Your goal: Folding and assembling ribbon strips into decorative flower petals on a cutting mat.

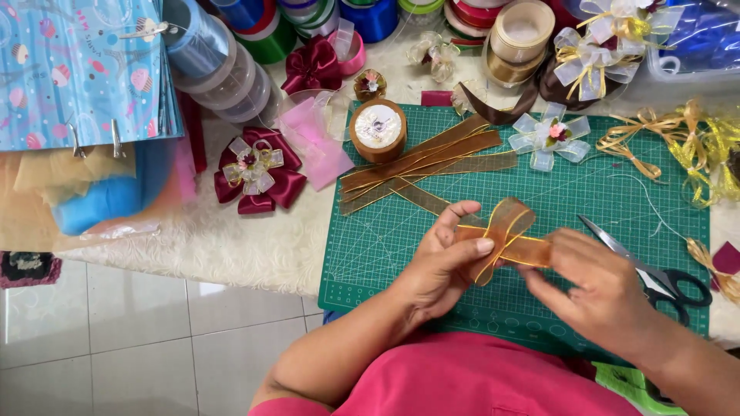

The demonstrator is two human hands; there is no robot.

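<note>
Sheer brown ribbon [505, 235], gold-edged, folded into loop above green cutting mat [586, 200]; left hand [443, 262] pinches fold between thumb and fingers, right hand [597, 281] grips tail end at 3 o'clock. Scissors [655, 273] lie just beyond right hand, also 3 o'clock. Cut brown strips [432, 162] at 11 o'clock, ribbon spool [378, 129] beyond them. White bow [549, 137] at 1 o'clock; maroon bow [258, 169] at 10 o'clock, off mat
</note>
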